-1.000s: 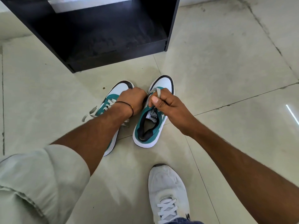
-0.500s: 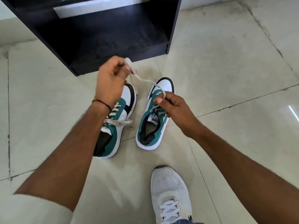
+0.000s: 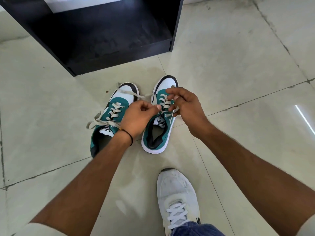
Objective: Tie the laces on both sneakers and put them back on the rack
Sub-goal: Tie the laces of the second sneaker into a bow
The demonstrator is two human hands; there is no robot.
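Two teal, white and black sneakers stand side by side on the tiled floor, toes toward the rack. Over the right sneaker my left hand pinches one beige lace, whose free end trails across the toe of the left sneaker. My right hand has its fingers curled around the other lace end beside the eyelets. The left sneaker's laces lie loose across its tongue.
A black rack with an open lower shelf stands just beyond the sneakers. My own foot in a white sneaker is planted near the bottom of the view. Pale floor tiles spread to both sides.
My left hand has come down from its raised pull and now sits low beside my right hand over the right sneaker. The lace end has dropped across the left sneaker's toe.
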